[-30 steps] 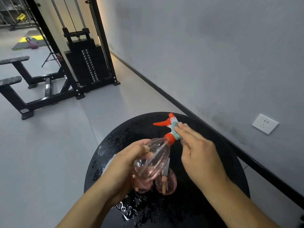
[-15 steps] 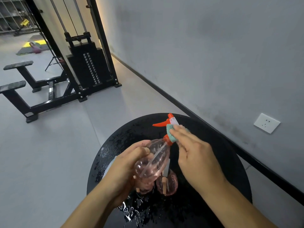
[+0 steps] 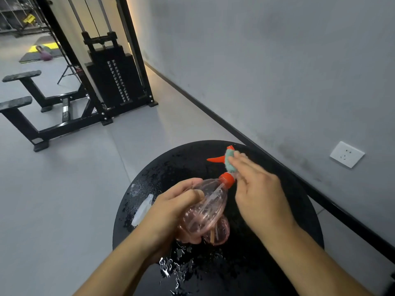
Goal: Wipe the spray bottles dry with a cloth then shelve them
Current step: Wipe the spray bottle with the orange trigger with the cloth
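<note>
From the head view, the left hand [image 3: 171,207] is clamped round the belly of a pink spray bottle [image 3: 205,210] at lower centre of the frame, held above the wet black tabletop [image 3: 277,253]. The bottle's long axis runs up and to the right, its orange trigger head [image 3: 215,159] pointing away from that grip. The right hand [image 3: 259,193] is the nearer one there, its fingertips [image 3: 233,160] pinching a teal cloth [image 3: 229,164] against the head. A second pink bottle [image 3: 220,236] is mostly hidden beneath; a pale object [image 3: 142,210] is half covered at the left. No shelf shows.

L hand [image 3: 171,208] curled in grip; R hand [image 3: 259,195] fingers pinched, extended fwd.
</note>
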Demonstrator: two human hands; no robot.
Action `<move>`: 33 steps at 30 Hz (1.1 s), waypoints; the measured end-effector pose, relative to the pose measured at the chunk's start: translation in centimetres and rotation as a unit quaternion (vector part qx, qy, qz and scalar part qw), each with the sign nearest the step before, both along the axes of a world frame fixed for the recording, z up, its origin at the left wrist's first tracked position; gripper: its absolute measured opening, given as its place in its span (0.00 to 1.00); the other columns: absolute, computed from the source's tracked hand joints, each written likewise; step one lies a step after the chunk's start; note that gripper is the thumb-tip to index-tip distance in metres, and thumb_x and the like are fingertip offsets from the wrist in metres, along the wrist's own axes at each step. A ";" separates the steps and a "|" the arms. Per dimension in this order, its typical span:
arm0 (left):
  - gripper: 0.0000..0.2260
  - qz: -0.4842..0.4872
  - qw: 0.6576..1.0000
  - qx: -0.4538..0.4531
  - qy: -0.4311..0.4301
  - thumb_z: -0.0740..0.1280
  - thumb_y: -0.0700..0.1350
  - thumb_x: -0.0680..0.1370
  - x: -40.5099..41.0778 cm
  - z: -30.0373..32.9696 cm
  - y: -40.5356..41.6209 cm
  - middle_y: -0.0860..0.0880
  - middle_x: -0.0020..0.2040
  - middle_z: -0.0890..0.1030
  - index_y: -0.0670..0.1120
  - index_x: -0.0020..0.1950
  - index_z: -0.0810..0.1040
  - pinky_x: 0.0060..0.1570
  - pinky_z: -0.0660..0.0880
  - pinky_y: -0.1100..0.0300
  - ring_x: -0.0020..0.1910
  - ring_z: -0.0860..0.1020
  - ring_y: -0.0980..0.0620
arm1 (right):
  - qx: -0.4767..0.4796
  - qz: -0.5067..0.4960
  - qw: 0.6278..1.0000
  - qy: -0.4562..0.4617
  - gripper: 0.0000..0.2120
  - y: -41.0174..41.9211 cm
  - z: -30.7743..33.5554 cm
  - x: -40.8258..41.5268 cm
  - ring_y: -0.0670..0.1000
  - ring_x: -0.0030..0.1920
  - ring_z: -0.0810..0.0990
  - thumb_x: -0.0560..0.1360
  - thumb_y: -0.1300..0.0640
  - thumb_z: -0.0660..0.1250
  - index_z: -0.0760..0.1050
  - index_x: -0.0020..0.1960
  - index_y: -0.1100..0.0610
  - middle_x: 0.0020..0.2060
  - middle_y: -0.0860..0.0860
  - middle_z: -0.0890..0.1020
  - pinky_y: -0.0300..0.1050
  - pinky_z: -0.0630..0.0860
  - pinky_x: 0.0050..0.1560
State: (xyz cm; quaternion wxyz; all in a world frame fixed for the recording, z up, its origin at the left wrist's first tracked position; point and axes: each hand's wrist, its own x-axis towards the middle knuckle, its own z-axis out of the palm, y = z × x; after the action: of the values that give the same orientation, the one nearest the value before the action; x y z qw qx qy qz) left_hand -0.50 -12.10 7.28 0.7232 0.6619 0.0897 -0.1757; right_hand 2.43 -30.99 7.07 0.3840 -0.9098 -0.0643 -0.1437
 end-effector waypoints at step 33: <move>0.13 0.010 1.000 0.001 -0.007 0.73 0.41 0.78 0.2 -0.6 -1.2 0.43 0.55 0.88 0.51 0.62 0.85 0.33 0.79 0.56 0.43 0.87 0.44 | -0.012 0.036 0.999 -0.021 0.26 -0.2 0.1 -0.5 0.39 0.73 0.65 0.79 0.69 0.63 0.71 0.74 0.50 0.73 0.43 0.71 0.40 0.67 0.73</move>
State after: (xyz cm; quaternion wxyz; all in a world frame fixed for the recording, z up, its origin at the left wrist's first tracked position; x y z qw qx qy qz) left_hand -0.27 -13.31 6.68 0.7251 0.6627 0.0909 -0.1639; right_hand 1.92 -31.21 7.21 0.3762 -0.9083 -0.1071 -0.1480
